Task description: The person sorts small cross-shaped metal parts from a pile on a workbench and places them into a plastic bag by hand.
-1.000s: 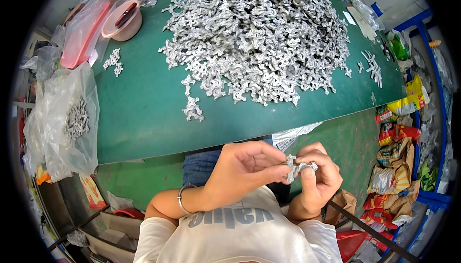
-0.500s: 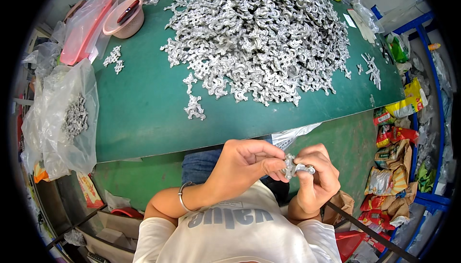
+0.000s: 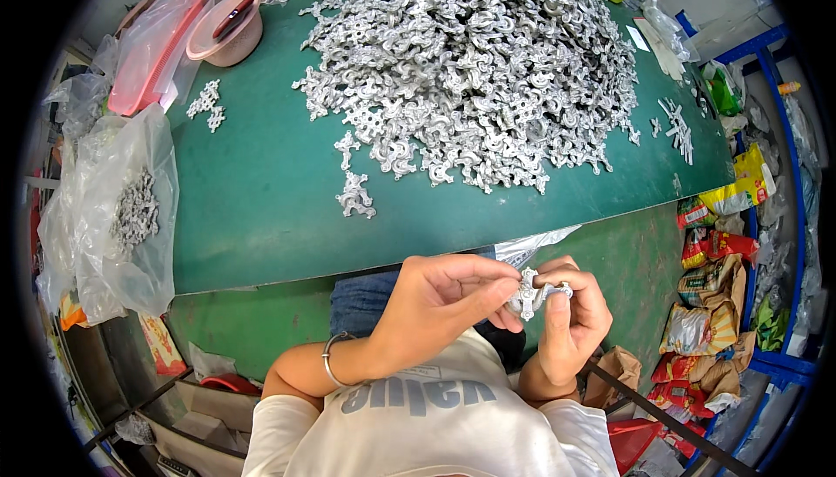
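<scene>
In front of my chest, just off the table's near edge, both hands are closed on a small silvery metal casting [image 3: 527,293]. My left hand [image 3: 444,298] pinches its left side between thumb and fingertips. On the right end, my right hand [image 3: 575,316] grips with curled fingers and thumb, and a silvery bit pokes out there. Fingers hide part of the casting, so I cannot tell whether it is one piece or two. A large heap of similar castings [image 3: 488,77] lies on the green table [image 3: 261,216], with a few loose castings [image 3: 355,196] at its near left.
A pink bowl [image 3: 228,42] with a red-handled tool stands at the back left. Below it, a clear plastic bag [image 3: 96,233] holds more castings. Thin metal strips [image 3: 677,133] lie at the table's right. Colourful packets [image 3: 697,320] line a blue rack [image 3: 788,172].
The casting has turned between my fingers and shows more of its flat face. My right fingers have shifted slightly; my left hand stays nearly in place.
</scene>
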`<state>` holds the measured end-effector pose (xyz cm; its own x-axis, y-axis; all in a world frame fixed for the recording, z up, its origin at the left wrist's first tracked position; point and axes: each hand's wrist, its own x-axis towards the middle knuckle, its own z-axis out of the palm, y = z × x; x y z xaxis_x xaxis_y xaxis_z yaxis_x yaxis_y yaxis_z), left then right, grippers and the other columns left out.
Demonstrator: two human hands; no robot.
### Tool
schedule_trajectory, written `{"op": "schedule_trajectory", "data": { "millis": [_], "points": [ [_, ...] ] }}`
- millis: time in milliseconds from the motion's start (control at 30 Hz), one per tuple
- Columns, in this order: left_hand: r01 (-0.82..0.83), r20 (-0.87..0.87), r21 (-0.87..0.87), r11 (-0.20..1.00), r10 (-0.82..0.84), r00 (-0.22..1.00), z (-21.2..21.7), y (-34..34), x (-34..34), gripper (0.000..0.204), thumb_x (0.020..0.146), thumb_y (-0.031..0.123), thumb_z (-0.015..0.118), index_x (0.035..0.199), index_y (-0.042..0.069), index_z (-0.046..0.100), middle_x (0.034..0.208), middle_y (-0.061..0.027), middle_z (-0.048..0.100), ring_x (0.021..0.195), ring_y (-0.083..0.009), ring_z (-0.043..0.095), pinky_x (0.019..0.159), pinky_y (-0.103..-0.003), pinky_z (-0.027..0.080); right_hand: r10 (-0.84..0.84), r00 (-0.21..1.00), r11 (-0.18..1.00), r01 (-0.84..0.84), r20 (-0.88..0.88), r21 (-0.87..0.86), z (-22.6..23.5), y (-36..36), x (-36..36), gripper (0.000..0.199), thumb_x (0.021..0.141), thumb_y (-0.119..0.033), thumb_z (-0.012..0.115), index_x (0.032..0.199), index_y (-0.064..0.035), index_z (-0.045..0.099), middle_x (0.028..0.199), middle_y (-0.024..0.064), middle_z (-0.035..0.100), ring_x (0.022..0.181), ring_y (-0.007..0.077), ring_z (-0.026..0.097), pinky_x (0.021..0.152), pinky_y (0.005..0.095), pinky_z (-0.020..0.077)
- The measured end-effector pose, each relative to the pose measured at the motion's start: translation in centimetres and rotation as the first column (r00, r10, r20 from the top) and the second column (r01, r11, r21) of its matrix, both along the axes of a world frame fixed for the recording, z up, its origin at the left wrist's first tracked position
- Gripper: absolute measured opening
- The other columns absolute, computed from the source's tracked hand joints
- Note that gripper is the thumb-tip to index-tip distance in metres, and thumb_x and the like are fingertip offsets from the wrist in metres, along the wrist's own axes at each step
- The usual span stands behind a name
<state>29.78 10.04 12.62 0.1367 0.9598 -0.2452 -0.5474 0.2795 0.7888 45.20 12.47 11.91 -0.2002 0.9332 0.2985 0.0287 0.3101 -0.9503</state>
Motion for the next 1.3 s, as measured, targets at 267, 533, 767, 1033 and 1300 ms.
{"op": "schedule_trajectory", "data": {
  "millis": [267,533,767,1033,1300],
  "points": [
    [0.02,-0.005,-0.03,0.999,-0.02,1.0,-0.2,0.3,-0.8,0.019,0.087,0.005,0.05,0.089,-0.011,0.061,0.076,-0.0163,0.063,0.059,-0.0204,0.062,0.054,-0.027,0.052,0.048,0.995,0.993,-0.057,-0.086,-0.104,-0.6,-0.6,0.0,0.008,0.078,0.0,0.057,0.084,0.005,0.054,0.076,0.0119,0.058,0.069,0.018,0.052,0.064,0.0289,0.0414],
    [0.015,0.013,0.001,1.0,-0.015,1.0,-0.7,0.5,-1.0,0.022,0.088,0.01,0.051,0.089,-0.01,0.062,0.075,-0.0145,0.062,0.059,-0.0182,0.06,0.052,-0.027,0.052,0.089,0.996,0.996,-0.089,-0.022,0.017,-0.7,-0.3,0.0,0.012,0.073,0.004,0.06,0.083,0.006,0.054,0.075,0.0139,0.057,0.069,0.0215,0.053,0.065,0.031,0.0416],
    [0.031,0.05,0.026,0.999,-0.032,0.998,-1.1,0.4,-1.3,0.024,0.09,0.013,0.051,0.093,-0.009,0.061,0.078,-0.0095,0.062,0.061,-0.0108,0.056,0.055,-0.022,0.047,0.104,0.993,0.982,-0.11,0.046,0.154,-1.0,-0.1,-0.2,0.018,0.067,0.007,0.063,0.083,0.0066,0.054,0.073,0.0154,0.057,0.065,0.0228,0.053,0.059,0.0308,0.0417],
    [0.026,0.084,0.056,0.998,-0.03,0.996,-1.9,0.3,-1.4,0.024,0.09,0.014,0.051,0.092,-0.008,0.061,0.077,-0.0085,0.061,0.061,-0.0109,0.054,0.057,-0.022,0.046,0.087,0.991,0.957,-0.111,0.102,0.266,-1.0,0.1,-0.6,0.025,0.062,0.009,0.067,0.084,0.006,0.056,0.07,0.0131,0.058,0.062,0.0247,0.055,0.056,0.0316,0.0419],
    [-0.009,0.102,-0.025,1.0,0.011,0.995,-1.6,0.8,-0.8,0.023,0.089,0.016,0.053,0.091,-0.006,0.06,0.079,-0.0081,0.059,0.063,-0.0103,0.05,0.055,-0.022,0.04,-0.021,0.985,0.944,-0.038,0.174,0.327,-1.4,0.1,-0.7,0.029,0.06,0.007,0.07,0.085,0.0047,0.055,0.07,0.0133,0.059,0.062,0.0252,0.055,0.057,0.0329,0.0423]
  ]
}}
